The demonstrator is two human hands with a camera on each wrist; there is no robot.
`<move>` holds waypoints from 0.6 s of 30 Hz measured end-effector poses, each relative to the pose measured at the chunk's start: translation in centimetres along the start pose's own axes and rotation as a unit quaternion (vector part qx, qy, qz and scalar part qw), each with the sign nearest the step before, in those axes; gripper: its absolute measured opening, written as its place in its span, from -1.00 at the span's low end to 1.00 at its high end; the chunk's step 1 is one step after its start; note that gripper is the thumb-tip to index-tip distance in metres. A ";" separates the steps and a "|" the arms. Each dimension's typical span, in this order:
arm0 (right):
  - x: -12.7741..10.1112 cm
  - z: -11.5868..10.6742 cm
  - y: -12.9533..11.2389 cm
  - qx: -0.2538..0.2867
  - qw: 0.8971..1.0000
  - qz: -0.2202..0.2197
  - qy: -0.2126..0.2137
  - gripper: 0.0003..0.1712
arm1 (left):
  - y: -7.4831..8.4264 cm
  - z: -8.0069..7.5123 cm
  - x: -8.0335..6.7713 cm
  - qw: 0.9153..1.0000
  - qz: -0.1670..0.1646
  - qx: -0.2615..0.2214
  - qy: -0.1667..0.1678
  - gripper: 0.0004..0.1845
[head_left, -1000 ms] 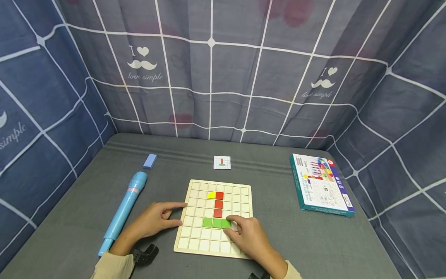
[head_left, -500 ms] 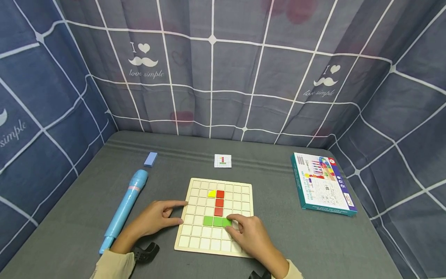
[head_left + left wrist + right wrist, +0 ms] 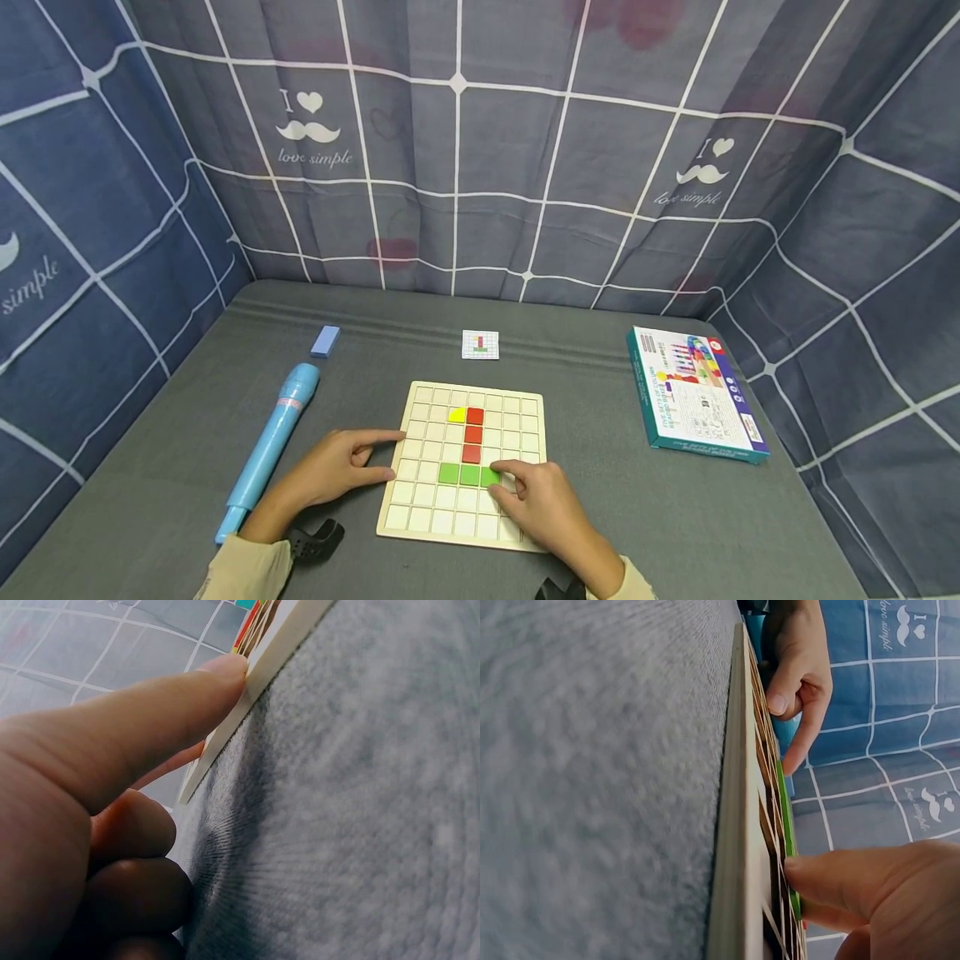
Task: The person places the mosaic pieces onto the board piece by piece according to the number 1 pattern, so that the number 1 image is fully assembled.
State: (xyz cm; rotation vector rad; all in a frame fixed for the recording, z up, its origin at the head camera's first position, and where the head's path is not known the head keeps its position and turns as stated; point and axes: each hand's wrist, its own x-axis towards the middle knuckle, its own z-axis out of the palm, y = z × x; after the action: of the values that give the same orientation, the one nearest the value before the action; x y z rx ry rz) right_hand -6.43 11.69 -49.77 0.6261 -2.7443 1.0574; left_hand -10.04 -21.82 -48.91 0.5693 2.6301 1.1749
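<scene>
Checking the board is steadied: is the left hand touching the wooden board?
Touching. The left wrist view shows the left hand with its fingertip against the wooden board edge.

- A small makeshift recording booth, not a furnished room: blue-grey checked fabric [image 3: 480,167] printed with "love simple" and moustaches hangs as walls on the left, far and right sides.
- A grey cloth-covered surface [image 3: 675,517] fills the booth floor to floor of curtain.
- Puzzle goods lie on it: a wooden grid board [image 3: 517,417], a game box [image 3: 697,396] at right, a pattern card [image 3: 480,344] at the far side.
</scene>
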 end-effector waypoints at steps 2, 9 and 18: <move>-0.1 -0.1 -0.1 -0.001 1.000 0.000 -0.002 -0.77 | 0.0 0.0 -0.1 1.000 -0.001 -0.001 0.000 -0.44; -0.4 -0.3 -0.1 -0.011 1.000 -0.015 0.007 -0.77 | 0.0 0.2 -0.2 1.000 0.004 -0.008 -0.002 -0.43; -0.1 -0.7 0.0 0.004 1.000 0.000 -0.003 -0.79 | -0.1 -0.2 0.1 1.000 0.009 -0.013 -0.002 -0.42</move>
State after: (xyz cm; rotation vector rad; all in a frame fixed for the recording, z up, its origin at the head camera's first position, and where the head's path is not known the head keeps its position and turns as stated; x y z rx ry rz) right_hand -6.38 12.18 -49.25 0.6315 -2.7469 1.0697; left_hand -10.19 -21.92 -48.85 0.5923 2.6070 1.2111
